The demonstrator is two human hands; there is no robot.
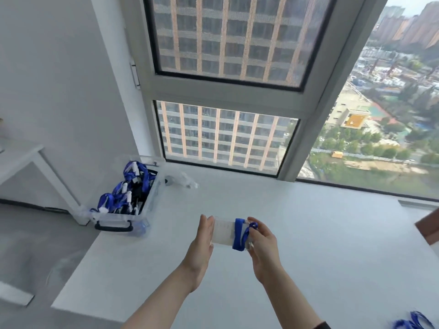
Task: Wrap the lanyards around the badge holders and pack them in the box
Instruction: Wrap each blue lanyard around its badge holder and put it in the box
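Pinches lanyard (pixel 238 235) to holder (pixel 223 233) with right grip (pixel 262 241), braces with flat left grip (pixel 202 243); risks unwinding before box (pixel 133 210), left of holder.

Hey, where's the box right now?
In the head view, the box sits at the table's far left corner, up and left of the left hand, with blue lanyards piled in it and crumpled plastic just beyond it.

A bare high-rise room, office-like: a white surface (pixel 308 245) under a tall window (pixel 225 91) overlooking tower blocks, plain white wall (pixel 59 79), grey floor (pixel 35 245).
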